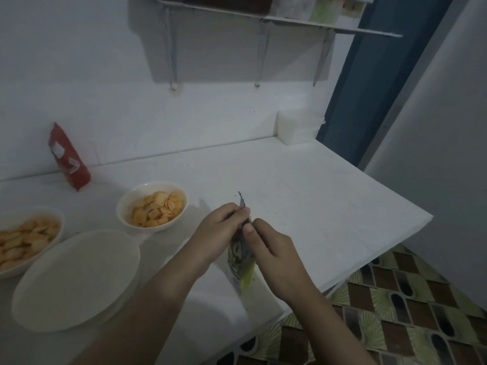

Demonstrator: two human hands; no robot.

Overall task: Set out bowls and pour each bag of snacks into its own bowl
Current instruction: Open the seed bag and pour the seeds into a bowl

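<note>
White bench (303, 196), dim light. A yellow-green snack bag (241, 262) is held upright above the bench's near edge, between both hands. Its top edge is pinched by the left hand (218, 233), fingers (234, 210) curled over the foil with a torn strip seen sticking up behind them. The same top is pinched from the other side by the right hand (274, 256), thumb (247, 229) pressed against the bag just beside the left fingertips. Whether the bag is fully opened cannot be told.

An empty white bowl (76, 280) is seen at the near left, touching or just beside the left forearm. Behind it, a bowl of orange snacks (152, 205) is set mid-bench; a second filled bowl (26, 238) is cut off by the left frame edge. A red bag (69, 158) is leaned against the back wall, well apart from the hands.

A wall shelf (276, 19) is mounted above. Patterned floor (395, 306) is visible at lower right.
</note>
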